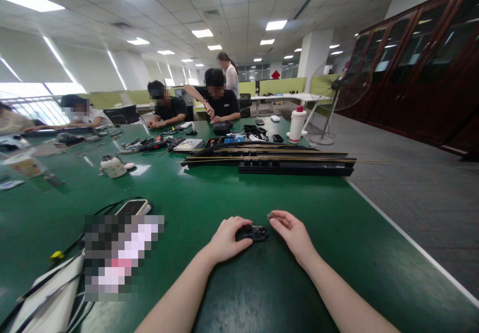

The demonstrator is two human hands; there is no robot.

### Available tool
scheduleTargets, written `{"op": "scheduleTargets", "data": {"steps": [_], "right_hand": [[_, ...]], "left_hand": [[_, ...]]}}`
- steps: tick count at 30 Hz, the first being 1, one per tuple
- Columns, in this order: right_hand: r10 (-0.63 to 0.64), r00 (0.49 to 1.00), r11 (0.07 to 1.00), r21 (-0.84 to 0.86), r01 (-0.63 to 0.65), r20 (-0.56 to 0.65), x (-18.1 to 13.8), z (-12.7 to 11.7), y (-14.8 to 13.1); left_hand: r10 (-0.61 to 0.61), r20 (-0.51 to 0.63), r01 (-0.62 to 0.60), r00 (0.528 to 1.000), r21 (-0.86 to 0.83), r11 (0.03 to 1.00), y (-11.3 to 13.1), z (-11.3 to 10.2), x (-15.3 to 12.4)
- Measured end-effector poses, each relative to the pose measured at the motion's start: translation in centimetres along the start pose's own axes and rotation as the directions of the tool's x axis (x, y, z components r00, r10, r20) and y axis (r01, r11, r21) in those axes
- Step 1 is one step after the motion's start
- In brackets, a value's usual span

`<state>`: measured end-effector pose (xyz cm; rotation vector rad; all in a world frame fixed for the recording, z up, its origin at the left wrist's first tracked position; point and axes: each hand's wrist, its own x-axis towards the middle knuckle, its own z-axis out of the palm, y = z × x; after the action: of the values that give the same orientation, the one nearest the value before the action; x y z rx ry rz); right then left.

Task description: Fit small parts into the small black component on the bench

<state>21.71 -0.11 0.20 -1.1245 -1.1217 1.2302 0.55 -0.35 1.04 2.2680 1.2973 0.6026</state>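
Handwork on a small black part [258, 232] occupies the near stretch of the green table [202, 195], in the open space well short of the long black rails [299, 167] on the far side. From where I stand, the left hand [229, 240] has it by its left end, thumb along the near edge and fingers curled over the far edge, the grip narrow and the part down on the tabletop. The right hand [295, 234], just beyond the part's right end, pinches a small greyish piece [270, 215] between thumb and fingertips; that piece is apart from the black part, and too small for me to identify.

I'd judge the step as steadying with the left while the right handles the little piece. A next move would call for a firm left hold, a light pinch, and care over how the piece is turned if it is brought nearer.

As for direction, the black part lies flat with its long axis running left to right across the scene. Its uncovered end points right, toward the right hand; the other is partly hidden by the left fingers, so I can't tell front from back.
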Motion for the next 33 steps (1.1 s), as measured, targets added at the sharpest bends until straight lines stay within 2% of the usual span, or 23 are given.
{"op": "scheduleTargets", "data": {"steps": [4, 6, 9, 13, 15, 17, 20, 23, 26, 29, 33], "right_hand": [[-0.104, 0.988, 0.962, -0.243, 0.128, 0.112, -0.4, 0.2, 0.4], [-0.164, 0.974, 0.896, -0.389, 0.213, 0.157, -0.8, 0.4, 0.3], [-0.244, 0.929, 0.786, -0.504, 0.358, 0.279, -1.3, 0.8, -0.1], [-0.241, 0.883, 0.629, -0.629, 0.458, 0.402, -1.7, 1.1, -0.5], [-0.227, 0.884, 0.604, -0.652, 0.457, 0.410, -1.8, 1.2, -0.5], [-0.218, 0.890, 0.613, -0.653, 0.445, 0.402, -1.7, 1.1, -0.3], [-0.192, 0.910, 0.691, -0.608, 0.391, 0.366, -1.5, 1.0, 0.1], [-0.168, 0.958, 0.803, -0.531, 0.271, 0.234, -1.2, 1.0, 0.4], [-0.139, 0.982, 0.868, -0.462, 0.185, 0.131, -0.9, 0.9, 0.6], [-0.115, 0.989, 0.884, -0.446, 0.142, 0.089, -0.8, 0.8, 0.4], [-0.101, 0.986, 0.855, -0.496, 0.154, 0.132, -1.0, 0.8, -0.1]], "left_hand": [[0.009, -0.005, -0.009, 1.000, -0.005, 1.000, -0.2, 0.1, 0.0], [0.021, -0.010, -0.021, 1.000, -0.010, 1.000, -0.4, 0.2, 0.0], [0.031, -0.016, -0.031, 0.999, -0.014, 0.999, -0.6, 0.4, 0.0], [0.037, -0.024, -0.037, 0.999, -0.007, 0.999, -0.5, 0.4, -0.1], [0.033, -0.020, -0.033, 0.999, 0.008, 0.999, -0.4, 0.3, -0.1], [0.032, -0.014, -0.032, 0.999, 0.016, 0.999, -0.3, 0.1, -0.1], [0.024, -0.016, -0.024, 1.000, 0.029, 0.999, -0.2, 0.0, -0.2], [0.017, -0.020, -0.017, 1.000, 0.026, 1.000, -0.4, 0.1, -0.2], [0.018, -0.039, -0.017, 0.999, 0.020, 1.000, -0.5, 0.2, -0.2], [0.020, -0.033, -0.019, 0.999, 0.024, 1.000, -0.6, 0.2, -0.2], [0.022, -0.016, -0.021, 1.000, 0.025, 0.999, -0.6, 0.1, -0.1]]}}
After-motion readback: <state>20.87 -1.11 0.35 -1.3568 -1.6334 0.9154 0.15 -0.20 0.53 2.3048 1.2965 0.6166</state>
